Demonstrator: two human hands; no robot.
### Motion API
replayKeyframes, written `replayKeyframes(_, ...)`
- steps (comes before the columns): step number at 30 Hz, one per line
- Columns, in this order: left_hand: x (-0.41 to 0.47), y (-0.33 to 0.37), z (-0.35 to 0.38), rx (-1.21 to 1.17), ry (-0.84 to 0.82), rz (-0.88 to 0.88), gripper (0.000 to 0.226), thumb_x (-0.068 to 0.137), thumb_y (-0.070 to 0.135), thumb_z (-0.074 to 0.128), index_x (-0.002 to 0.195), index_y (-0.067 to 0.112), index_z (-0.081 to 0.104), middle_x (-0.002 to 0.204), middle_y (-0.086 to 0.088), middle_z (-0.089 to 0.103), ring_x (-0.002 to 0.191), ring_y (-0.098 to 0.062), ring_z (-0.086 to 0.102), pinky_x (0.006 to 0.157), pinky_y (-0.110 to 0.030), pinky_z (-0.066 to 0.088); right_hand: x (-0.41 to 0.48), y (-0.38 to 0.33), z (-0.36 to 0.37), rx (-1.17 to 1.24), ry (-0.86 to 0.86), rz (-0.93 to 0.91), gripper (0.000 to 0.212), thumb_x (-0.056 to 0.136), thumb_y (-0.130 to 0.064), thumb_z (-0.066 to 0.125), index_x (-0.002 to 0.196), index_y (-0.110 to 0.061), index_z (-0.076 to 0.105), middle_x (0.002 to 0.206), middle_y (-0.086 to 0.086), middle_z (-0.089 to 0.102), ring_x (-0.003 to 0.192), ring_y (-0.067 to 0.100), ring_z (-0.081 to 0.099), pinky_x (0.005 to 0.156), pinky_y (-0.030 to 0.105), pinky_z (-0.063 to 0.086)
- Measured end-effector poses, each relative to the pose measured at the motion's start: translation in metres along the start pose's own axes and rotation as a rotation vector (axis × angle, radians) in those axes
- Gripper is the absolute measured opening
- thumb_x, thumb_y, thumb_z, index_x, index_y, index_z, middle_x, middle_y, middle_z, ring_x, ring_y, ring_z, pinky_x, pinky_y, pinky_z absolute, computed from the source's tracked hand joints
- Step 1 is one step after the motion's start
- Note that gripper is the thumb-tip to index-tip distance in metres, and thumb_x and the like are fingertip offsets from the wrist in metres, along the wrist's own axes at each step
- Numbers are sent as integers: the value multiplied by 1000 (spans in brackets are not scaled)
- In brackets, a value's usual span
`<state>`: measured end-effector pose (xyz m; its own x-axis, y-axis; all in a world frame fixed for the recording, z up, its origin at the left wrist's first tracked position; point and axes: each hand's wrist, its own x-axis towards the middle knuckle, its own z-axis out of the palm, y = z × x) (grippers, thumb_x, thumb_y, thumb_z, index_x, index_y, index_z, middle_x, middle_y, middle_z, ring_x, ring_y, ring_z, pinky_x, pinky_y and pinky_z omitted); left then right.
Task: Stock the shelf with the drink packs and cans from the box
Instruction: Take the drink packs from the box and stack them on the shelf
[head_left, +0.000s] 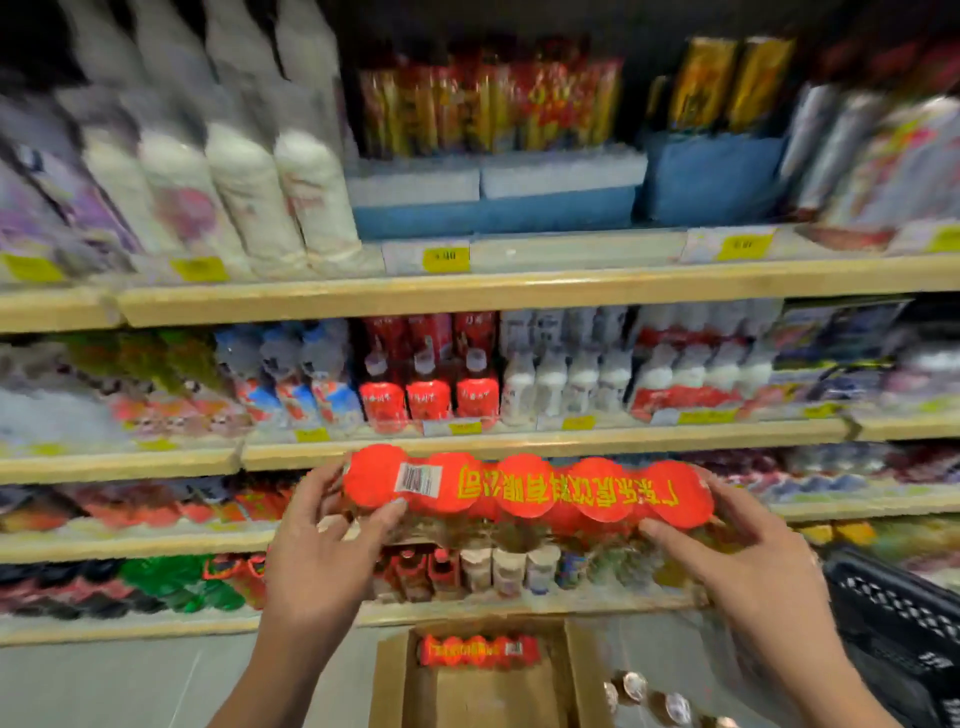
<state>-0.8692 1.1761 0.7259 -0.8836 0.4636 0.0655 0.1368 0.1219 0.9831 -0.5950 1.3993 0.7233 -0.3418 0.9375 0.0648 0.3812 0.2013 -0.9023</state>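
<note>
Head view: left hand (322, 551) and right hand (743, 556) each grip one end of a red drink pack (524, 491). It is held level between them, probably so its row of bottles does not sag on the way to the shelf (519, 447) just beyond the fingers. Below the wrists, the cardboard box (395, 675) holds another red pack (478, 650). Cans (654, 696) under the right forearm are partly cut off, and blur hides most shelf labels.

bright even store light, heavy motion blur throughout, wide-angle bending at the edges.
</note>
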Motion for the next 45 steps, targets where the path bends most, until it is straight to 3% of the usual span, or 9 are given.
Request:
replayKeyframes(2,2,38,0,-28,4,54,54,66,43,85,114,50,62,114,13,71,96,5,69,69,-5,51,4,-30,-19,69,21,-43,62,44,-70,87,103,-65,68,97,-44,69,97,-20,63,76,9,48)
replayKeyframes(6,5,105,0,7,45,192,56,67,49,82,119,50,60,122,23,65,112,7,61,85,-17,50,11,-72,-47,190,47,-103,83,48,-70,91,124,-44,70,114,-20,76,109,4,71,96,37,57)
replayKeyframes(13,0,185,1,-22,78,279,57,63,59,79,117,55,61,116,31,66,107,17,59,77,-5,47,23,-127,-80,327,93,-178,69,48,-66,91,113,-63,67,102,-39,71,92,-21,65,77,25,56)
replayKeyframes(15,0,198,0,-4,112,311,61,65,59,79,122,50,61,119,27,66,111,9,61,88,-18,52,26,-140,-85,339,107,-202,63,48,-66,90,107,-64,68,99,-43,69,88,-27,61,74,18,50)
replayKeyframes(19,7,215,-3,18,162,325,50,71,58,80,116,56,59,120,25,65,115,2,59,96,-35,52,38,-158,-85,339,117,-246,67,53,-65,92,115,-50,72,106,-29,75,104,-4,69,92,35,56)
replayKeyframes(24,34,229,-5,13,195,331,44,73,61,77,112,55,57,116,29,64,114,5,57,93,-31,50,61,-188,-70,332,141,-309,61,54,-64,91,110,-48,75,102,-38,72,96,-20,64,86,27,52)
replayKeyframes(30,85,242,-2,72,182,389,52,85,49,72,133,42,52,117,28,55,108,7,53,93,-25,44,93,-221,-47,351,154,-324,62,63,-56,92,120,-39,74,116,-19,75,115,4,67,98,43,56)
replayKeyframes(39,156,255,16,98,148,377,60,94,31,68,148,21,44,133,8,57,111,0,50,80,-7,35,155,-243,-18,387,189,-303,79,53,-72,90,122,-38,74,110,-28,75,108,-11,65,93,30,52)
replayKeyframes(45,178,260,42,170,202,317,60,97,32,63,151,16,41,145,-4,55,131,-19,52,107,-40,44,207,-242,-6,419,137,-289,95,47,-70,93,129,-26,72,119,-9,77,116,9,69,103,43,55)
